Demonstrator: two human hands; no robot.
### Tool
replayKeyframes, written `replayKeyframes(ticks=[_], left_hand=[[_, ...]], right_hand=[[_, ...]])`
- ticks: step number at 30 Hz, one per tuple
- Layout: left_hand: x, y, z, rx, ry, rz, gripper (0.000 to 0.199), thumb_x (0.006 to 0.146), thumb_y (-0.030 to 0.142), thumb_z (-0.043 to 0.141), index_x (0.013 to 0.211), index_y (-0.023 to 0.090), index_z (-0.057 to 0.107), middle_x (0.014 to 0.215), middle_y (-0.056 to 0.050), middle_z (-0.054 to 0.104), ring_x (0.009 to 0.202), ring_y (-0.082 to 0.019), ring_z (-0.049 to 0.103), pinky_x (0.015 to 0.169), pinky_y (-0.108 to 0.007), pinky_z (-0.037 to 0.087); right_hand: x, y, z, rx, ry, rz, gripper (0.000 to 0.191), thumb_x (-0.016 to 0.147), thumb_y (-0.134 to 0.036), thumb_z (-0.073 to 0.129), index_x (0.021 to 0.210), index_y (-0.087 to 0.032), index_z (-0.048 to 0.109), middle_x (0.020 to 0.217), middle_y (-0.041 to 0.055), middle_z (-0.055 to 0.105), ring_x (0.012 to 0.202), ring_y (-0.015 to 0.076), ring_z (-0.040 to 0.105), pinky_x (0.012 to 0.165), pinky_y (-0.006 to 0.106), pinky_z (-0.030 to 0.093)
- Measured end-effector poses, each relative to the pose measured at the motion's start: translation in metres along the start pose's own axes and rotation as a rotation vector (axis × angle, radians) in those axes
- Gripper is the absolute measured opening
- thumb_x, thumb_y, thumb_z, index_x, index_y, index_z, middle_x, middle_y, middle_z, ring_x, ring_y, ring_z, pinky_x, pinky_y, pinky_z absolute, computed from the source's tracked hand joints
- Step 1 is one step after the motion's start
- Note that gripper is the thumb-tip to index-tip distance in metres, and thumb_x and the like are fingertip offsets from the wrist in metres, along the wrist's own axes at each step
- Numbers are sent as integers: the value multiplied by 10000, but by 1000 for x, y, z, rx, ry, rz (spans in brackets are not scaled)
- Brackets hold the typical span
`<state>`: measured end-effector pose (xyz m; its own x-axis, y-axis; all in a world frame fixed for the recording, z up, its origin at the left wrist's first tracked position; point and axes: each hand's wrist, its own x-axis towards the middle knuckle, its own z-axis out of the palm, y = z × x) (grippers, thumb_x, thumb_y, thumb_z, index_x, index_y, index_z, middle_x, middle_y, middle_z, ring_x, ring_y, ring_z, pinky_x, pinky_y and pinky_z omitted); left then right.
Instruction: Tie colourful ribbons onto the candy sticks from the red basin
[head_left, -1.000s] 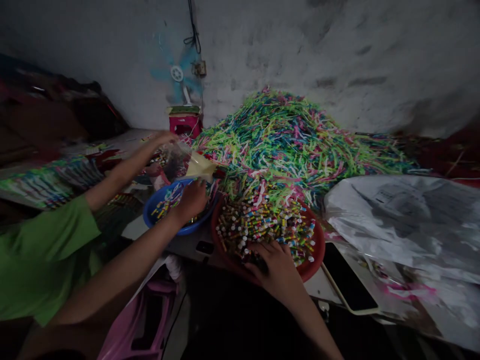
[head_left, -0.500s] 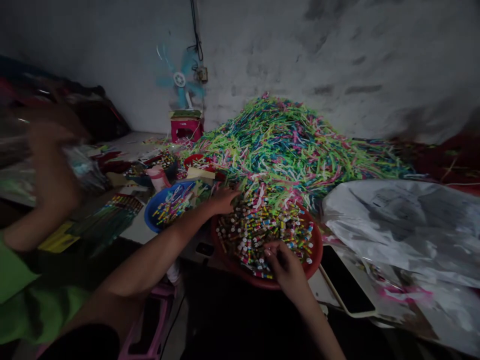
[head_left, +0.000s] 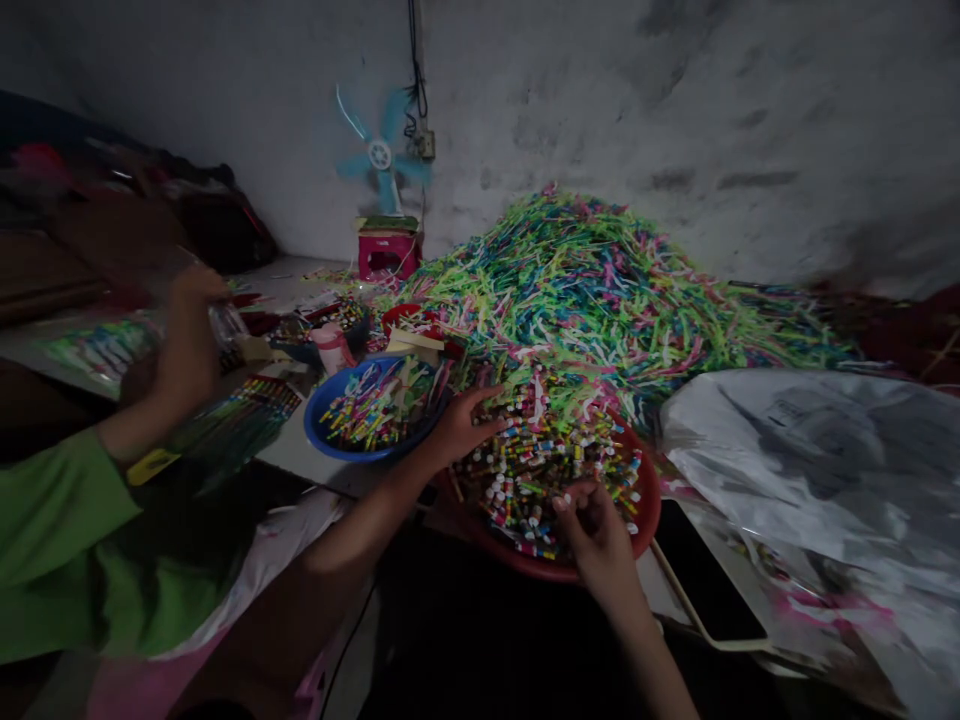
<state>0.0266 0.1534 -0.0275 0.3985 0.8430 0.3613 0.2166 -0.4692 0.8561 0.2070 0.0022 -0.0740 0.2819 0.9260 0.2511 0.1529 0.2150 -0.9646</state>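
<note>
My left hand (head_left: 466, 425) reaches over the left rim of a red basin (head_left: 651, 515), fingers stretched apart above the small pieces. Heaped in the basin are many short striped, colourful tube-like pieces (head_left: 517, 480), several with white ends. Over the basin's near right part, my right hand (head_left: 600, 535) has its thumb and forefinger pinched together. A small whitish bit shows at those fingertips, too small to name. Left of my left hand stands a blue bowl (head_left: 319, 425) with similar striped pieces and ribbon-like strips.
A large pile of coloured strips (head_left: 592, 270) rises behind the basin. A phone (head_left: 709, 580) and a white plastic bag (head_left: 810, 460) lie at the right. A blue fan (head_left: 380, 155) stands on a pink stool (head_left: 386, 255). At the left is a co-worker's arm (head_left: 184, 350).
The view has swung slightly left. My left hand has come down and nearer over the basin's left side, while my right hand stays pinched. The co-worker's hand has moved right and lower.
</note>
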Motion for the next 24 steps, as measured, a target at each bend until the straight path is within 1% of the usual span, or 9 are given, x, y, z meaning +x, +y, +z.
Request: replayKeyframes(ticks=[3, 6, 8, 10, 13, 15, 17, 20, 24], left_hand=[[-17, 18, -2, -143, 142, -55, 278, 781, 399, 618, 946, 180, 666, 971, -48, 681, 959, -205, 606, 847, -293, 459], [-33, 31, 1, -265, 241, -115, 345, 798, 521, 566, 821, 181, 623, 809, -15, 660, 828, -178, 619, 746, -271, 482], [-43, 37, 7, -396, 254, -181, 358, 837, 546, 495, 901, 204, 580, 892, -10, 658, 828, -168, 632, 721, -276, 500], [-51, 43, 13, -663, 201, -322, 308, 873, 502, 470, 1057, 259, 514, 1002, -6, 652, 843, -167, 657, 728, -306, 522], [-60, 50, 23, -1087, 49, -536, 415, 855, 268, 574, 1228, 338, 405, 1092, -3, 650, 936, -179, 667, 844, -363, 514], [-63, 50, 29, -1186, 8, -552, 543, 800, 83, 591, 1259, 314, 417, 1137, -19, 649, 1041, -188, 634, 951, -377, 465], [-65, 45, 36, -1211, 19, -525, 546, 772, 16, 570, 1253, 255, 469, 1193, -51, 635, 1139, -208, 578, 1030, -393, 402], [-66, 36, 46, -1182, 15, -493, 452, 838, 136, 543, 1276, 232, 481, 1284, -85, 580, 1241, -255, 488, 1058, -460, 356], [-67, 32, 51, -1083, -18, -462, 420, 928, 397, 396, 1345, 353, 364, 1390, -51, 483, 1294, -278, 423, 991, -528, 391]], right_hand=[[0, -2, 0, -14, 8, -5, 247, 810, -419, 626, 806, -210, 493, 739, -2, 522, 626, 122, 498, 566, 237, 422], [0, -6, 0, 57, -13, -30, 242, 799, -396, 647, 820, -213, 491, 993, 68, 599, 868, 178, 580, 716, 283, 469], [0, -8, -1, 111, -25, -29, 245, 803, -395, 645, 830, -224, 471, 987, 65, 617, 937, 197, 587, 764, 306, 474], [0, -9, -3, 126, -32, -6, 240, 817, -403, 624, 844, -236, 454, 832, 27, 618, 826, 180, 603, 712, 292, 481], [-2, -8, -4, 51, -7, -31, 201, 842, -399, 584, 889, -237, 476, 728, -9, 556, 672, 147, 562, 609, 258, 461], [-4, -8, -4, -52, 11, -96, 169, 857, -377, 559, 919, -228, 506, 734, -6, 539, 659, 143, 541, 591, 253, 446], [-6, -10, -3, -166, -14, -159, 135, 873, -342, 532, 939, -225, 520, 767, 7, 558, 696, 151, 549, 624, 262, 448], [-9, -16, -1, -305, -115, -227, 114, 902, -290, 475, 990, -228, 513, 861, 35, 599, 807, 172, 575, 718, 289, 457], [-12, -21, 0, -379, -208, -246, 124, 911, -265, 456, 1023, -226, 492, 914, 48, 607, 858, 182, 582, 760, 303, 459]])
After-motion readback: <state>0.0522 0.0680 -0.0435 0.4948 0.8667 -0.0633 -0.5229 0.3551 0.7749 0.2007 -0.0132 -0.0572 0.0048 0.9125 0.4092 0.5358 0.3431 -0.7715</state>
